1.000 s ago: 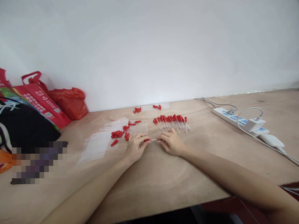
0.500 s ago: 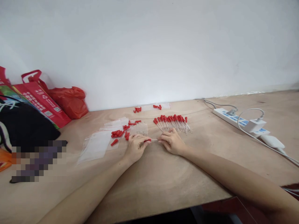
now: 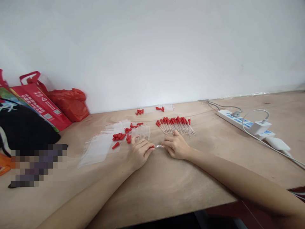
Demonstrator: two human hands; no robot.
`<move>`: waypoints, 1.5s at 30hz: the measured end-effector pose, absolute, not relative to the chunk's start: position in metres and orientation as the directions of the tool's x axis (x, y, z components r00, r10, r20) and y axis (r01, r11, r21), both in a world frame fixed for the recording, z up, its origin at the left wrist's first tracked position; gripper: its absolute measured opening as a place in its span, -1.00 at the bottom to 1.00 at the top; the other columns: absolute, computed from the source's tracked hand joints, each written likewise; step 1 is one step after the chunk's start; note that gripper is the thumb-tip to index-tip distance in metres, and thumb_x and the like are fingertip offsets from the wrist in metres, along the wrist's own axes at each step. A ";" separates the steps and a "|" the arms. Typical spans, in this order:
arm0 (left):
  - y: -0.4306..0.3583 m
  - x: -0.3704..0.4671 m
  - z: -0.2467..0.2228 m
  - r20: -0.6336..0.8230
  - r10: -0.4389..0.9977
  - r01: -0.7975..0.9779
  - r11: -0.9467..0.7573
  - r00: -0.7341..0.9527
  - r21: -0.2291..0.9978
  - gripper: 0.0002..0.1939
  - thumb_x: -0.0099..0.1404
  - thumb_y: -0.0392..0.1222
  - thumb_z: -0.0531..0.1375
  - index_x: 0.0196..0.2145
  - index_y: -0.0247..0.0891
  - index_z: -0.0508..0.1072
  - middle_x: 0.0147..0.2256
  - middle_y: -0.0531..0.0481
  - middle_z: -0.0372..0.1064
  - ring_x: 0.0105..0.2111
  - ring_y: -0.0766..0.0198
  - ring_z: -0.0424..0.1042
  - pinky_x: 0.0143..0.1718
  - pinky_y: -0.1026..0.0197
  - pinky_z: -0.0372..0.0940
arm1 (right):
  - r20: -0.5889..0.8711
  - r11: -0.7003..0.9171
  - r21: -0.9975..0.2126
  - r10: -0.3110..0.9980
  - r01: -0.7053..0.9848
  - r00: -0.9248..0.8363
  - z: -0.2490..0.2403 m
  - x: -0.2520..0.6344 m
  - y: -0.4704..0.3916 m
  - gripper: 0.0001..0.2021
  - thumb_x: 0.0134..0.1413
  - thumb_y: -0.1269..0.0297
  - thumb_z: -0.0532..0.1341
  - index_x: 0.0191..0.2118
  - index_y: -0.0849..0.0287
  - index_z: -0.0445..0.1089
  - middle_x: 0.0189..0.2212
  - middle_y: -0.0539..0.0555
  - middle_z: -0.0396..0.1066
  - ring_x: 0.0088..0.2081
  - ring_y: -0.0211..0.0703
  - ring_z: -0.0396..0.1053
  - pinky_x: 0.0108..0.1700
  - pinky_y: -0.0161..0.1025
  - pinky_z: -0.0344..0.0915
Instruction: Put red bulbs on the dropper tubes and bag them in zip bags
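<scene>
The left hand [image 3: 141, 154] pinches a small red rubbery bulb [image 3: 152, 147] between thumb and fingers; the right hand [image 3: 176, 147] pinches the slim clear tube [image 3: 158, 146] meeting it; both span the gap between the hands, over the pale wooden table [image 3: 166, 184].

red bulb [image 3: 152, 147]: mostly covered by left fingers [image 3: 144, 147]
glass tube [image 3: 158, 146]: right end hidden in right fingers [image 3: 169, 144]
black bag [image 3: 26, 130]: cut by left edge
dark long item [image 3: 39, 166]: pixelated, can't identify
right forearm [image 3: 238, 176]: cut by right edge
</scene>
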State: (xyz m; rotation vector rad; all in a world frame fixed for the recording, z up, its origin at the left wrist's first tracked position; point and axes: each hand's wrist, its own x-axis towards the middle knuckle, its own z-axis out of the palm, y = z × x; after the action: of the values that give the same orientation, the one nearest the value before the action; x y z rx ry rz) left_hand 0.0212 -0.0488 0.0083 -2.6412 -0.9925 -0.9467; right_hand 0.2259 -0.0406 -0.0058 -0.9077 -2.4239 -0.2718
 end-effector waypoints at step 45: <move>-0.020 -0.051 0.029 0.356 0.924 0.959 -0.215 0.139 0.184 -0.55 -0.13 0.14 0.25 -0.36 -0.23 0.37 -0.27 -0.09 0.25 -0.18 0.03 0.20 -0.16 0.02 0.07 | 0.277 -0.048 -0.266 0.953 0.963 0.124 0.011 0.192 0.040 -0.73 0.03 0.22 -0.02 -0.27 0.25 0.32 -0.33 0.20 0.41 -0.22 0.00 0.31 -0.16 -0.08 -0.10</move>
State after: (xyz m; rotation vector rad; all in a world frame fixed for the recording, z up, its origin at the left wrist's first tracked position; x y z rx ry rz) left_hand -0.0514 -0.0205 0.0285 -2.3030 -1.9102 -0.6116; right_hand 0.1917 0.0395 0.0106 -2.0280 -1.8547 -0.0361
